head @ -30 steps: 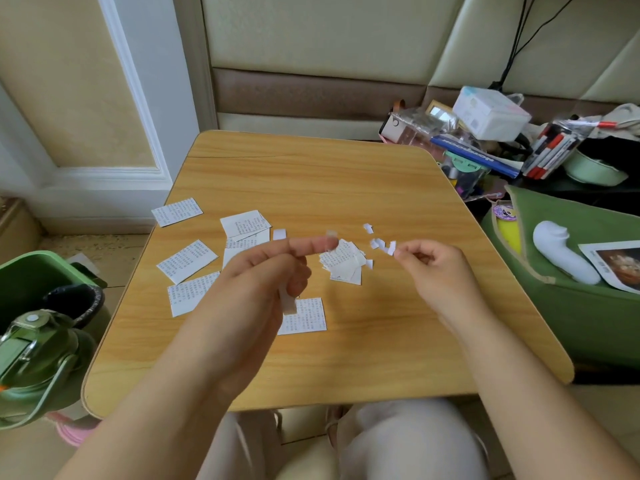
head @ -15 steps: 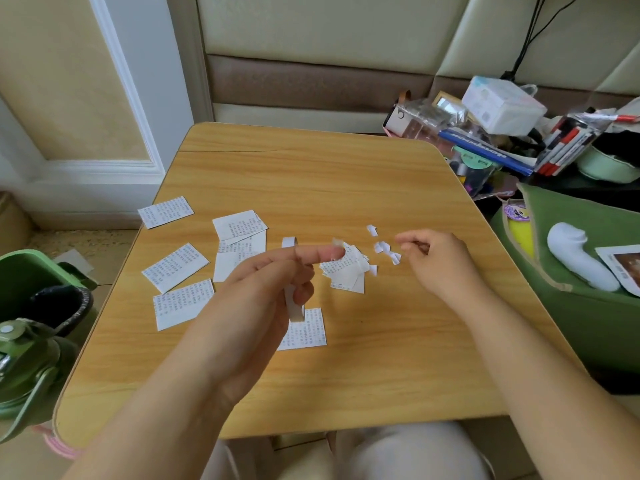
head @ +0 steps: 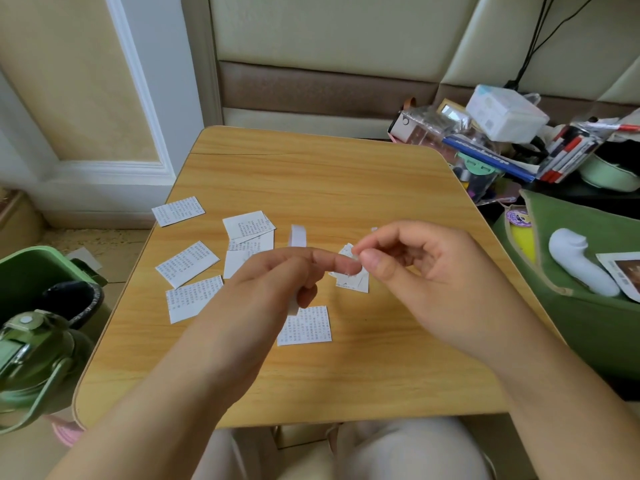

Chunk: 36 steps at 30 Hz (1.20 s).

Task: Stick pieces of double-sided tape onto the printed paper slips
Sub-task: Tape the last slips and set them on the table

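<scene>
Our right hand (head: pixel 415 271) pinches a tiny tape bit (head: pixel 356 258) off our left hand's (head: pixel 273 285) fingertip; left grips a strip. Paper slips (head: pixel 187 263) dot the wooden worktop (head: pixel 346 174).

Both bare forearms reach forward from the bottom of the view and angle inward, so the 2 hands meet above the middle of the table. The left hand (head: pixel 277 275) is turned with its back toward the camera; its index finger (head: pixel 332 263) points straight out to the right, while the other fingers curl under and grip a white strip against the palm. The right hand (head: pixel 415 268) faces it with the wrist bent a little, thumb (head: pixel 375 263) and index fingertip brought together in a pinch right at the tip of the left index finger. Its remaining 3 fingers curl loosely behind the pinch.
</scene>
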### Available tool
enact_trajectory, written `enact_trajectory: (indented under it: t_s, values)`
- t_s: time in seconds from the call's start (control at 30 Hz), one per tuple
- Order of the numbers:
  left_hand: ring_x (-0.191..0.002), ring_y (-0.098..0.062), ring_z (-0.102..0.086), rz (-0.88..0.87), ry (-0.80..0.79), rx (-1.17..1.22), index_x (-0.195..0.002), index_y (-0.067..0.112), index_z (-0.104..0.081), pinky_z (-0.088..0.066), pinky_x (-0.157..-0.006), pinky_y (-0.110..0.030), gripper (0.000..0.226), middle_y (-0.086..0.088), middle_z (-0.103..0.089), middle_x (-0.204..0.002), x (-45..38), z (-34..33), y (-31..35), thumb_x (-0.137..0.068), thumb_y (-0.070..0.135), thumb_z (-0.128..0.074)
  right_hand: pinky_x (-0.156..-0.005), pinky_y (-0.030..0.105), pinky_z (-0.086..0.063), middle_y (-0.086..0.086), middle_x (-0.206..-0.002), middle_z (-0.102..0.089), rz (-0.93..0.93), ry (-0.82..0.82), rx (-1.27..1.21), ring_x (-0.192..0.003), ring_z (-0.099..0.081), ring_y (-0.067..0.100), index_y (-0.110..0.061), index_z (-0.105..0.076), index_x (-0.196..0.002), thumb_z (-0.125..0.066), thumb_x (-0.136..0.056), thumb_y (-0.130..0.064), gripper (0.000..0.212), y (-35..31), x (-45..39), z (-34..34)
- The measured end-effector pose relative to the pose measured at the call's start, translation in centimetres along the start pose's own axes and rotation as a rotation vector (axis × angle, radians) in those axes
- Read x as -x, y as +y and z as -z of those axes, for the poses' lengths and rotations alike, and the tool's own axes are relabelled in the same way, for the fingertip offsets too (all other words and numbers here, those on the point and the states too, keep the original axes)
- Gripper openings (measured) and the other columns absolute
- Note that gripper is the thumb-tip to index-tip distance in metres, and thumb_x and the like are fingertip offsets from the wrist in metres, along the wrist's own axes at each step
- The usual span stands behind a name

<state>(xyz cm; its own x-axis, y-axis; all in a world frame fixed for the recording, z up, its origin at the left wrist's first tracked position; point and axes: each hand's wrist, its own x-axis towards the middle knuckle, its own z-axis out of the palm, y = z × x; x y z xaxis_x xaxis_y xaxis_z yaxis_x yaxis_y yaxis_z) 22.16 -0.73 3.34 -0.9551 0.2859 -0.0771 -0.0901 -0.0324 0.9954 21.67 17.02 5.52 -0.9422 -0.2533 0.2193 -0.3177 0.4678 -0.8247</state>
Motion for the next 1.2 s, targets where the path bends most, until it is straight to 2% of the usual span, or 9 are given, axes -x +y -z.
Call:
enact_trajectory:
  t_s: [0.27, 0.4, 0.5, 0.7, 0.77, 0.83, 1.0, 1.13, 1.2]
  values:
    - [-0.074, -0.016, -0.038, 0.015, 0.018, -0.083, -0.079, 0.029, -0.077, -0.031, -0.077, -0.036, 0.036, -0.027, -0.055, -0.098, 0.3, -0.3, 0.8, -0.07, 0.031, -0.042, -0.071, 0.038, -0.045, -0.01, -0.075, -0.068, 0.041, 0.039, -0.006, -0.07, -0.053, 0.007, -0.023, -0.069, -0.074, -0.064, -0.08, -0.023, 0.008, 0.2, 0.4, -0.4]
    - [-0.064, -0.002, -0.043, 0.042, 0.088, -0.166, -0.072, 0.036, -0.075, -0.033, -0.069, -0.022, 0.028, 0.013, -0.051, -0.062, 0.1, -0.7, 0.6, -0.079, 0.036, -0.048, -0.072, 0.032, -0.043, 0.002, -0.083, -0.056, 0.033, 0.033, -0.08, -0.076, -0.05, 0.015, -0.028, -0.072, -0.081, -0.065, -0.075, -0.038, 0.014, 1.4, 0.6, -0.5]
    - [-0.053, -0.005, -0.041, 0.052, 0.162, -0.297, -0.071, 0.041, -0.071, -0.035, -0.048, -0.012, 0.036, 0.013, -0.049, -0.055, -0.3, -1.3, 0.6, -0.088, 0.024, -0.044, -0.073, 0.027, -0.043, 0.0, -0.083, -0.056, 0.009, 0.032, -0.134, -0.078, -0.05, 0.018, -0.025, -0.072, -0.083, -0.064, -0.074, -0.039, 0.019, 2.7, 1.1, -1.0]
    - [-0.105, -0.018, -0.044, 0.059, 0.145, -0.519, -0.096, 0.05, -0.063, -0.031, -0.097, -0.035, 0.033, 0.009, -0.049, -0.092, -1.6, -1.8, -1.3, -0.094, 0.027, -0.039, -0.075, 0.024, -0.041, -0.005, -0.077, -0.056, -0.106, -0.042, -0.343, -0.078, -0.049, 0.011, -0.026, -0.073, -0.076, -0.065, -0.072, -0.038, 0.015, 5.1, 1.9, -1.9]
    - [-0.11, -0.014, -0.041, 0.085, 0.188, -0.634, -0.133, 0.046, -0.042, -0.023, -0.11, -0.04, 0.044, 0.006, -0.047, -0.104, -2.4, -1.1, -2.2, -0.095, 0.024, -0.039, -0.077, 0.017, -0.042, -0.009, -0.079, -0.061, -0.159, -0.115, -0.53, -0.08, -0.053, 0.007, -0.024, -0.074, -0.075, -0.068, -0.073, -0.031, 0.01, 5.2, 2.1, -1.8]
    - [-0.102, -0.008, -0.043, 0.119, 0.231, -0.649, -0.135, 0.042, -0.043, -0.022, -0.111, -0.042, 0.046, 0.005, -0.05, -0.105, -3.1, 0.0, -2.9, -0.095, 0.021, -0.039, -0.077, 0.015, -0.043, -0.013, -0.083, -0.067, -0.209, -0.091, -0.598, -0.081, -0.057, 0.004, -0.027, -0.076, -0.084, -0.066, -0.078, -0.025, 0.012, 5.7, 1.8, -1.6]
    - [-0.087, 0.002, -0.044, 0.016, 0.254, -0.731, -0.108, 0.048, -0.056, -0.027, -0.103, -0.035, 0.036, 0.005, -0.044, -0.089, -3.4, 0.8, -4.7, -0.092, 0.019, -0.041, -0.083, 0.014, -0.043, -0.007, -0.097, -0.07, -0.37, 0.155, -0.166, -0.092, -0.06, 0.014, -0.037, -0.047, -0.133, -0.064, -0.09, -0.022, 0.049, 10.3, -1.3, -1.7]
    - [-0.08, -0.004, -0.043, -0.059, 0.301, -0.895, -0.109, 0.041, -0.062, -0.015, -0.084, -0.024, 0.035, 0.006, -0.036, -0.081, -3.5, 0.9, -6.2, -0.089, 0.018, -0.046, -0.085, 0.01, -0.039, -0.01, -0.105, -0.059, -0.299, 0.081, 0.237, -0.098, -0.051, 0.009, -0.035, -0.017, -0.15, -0.067, -0.087, -0.02, 0.081, 12.8, -4.2, -2.9]
    - [-0.077, -0.007, -0.042, -0.078, 0.304, -0.971, -0.109, 0.04, -0.063, -0.014, -0.081, -0.024, 0.033, 0.008, -0.034, -0.08, -3.3, 1.1, -6.7, -0.088, 0.019, -0.049, -0.094, 0.022, -0.039, -0.007, -0.111, -0.055, -0.289, 0.032, 0.369, -0.108, -0.046, 0.014, -0.033, -0.008, -0.151, -0.069, -0.086, -0.026, 0.09, 13.1, -5.4, -3.2]
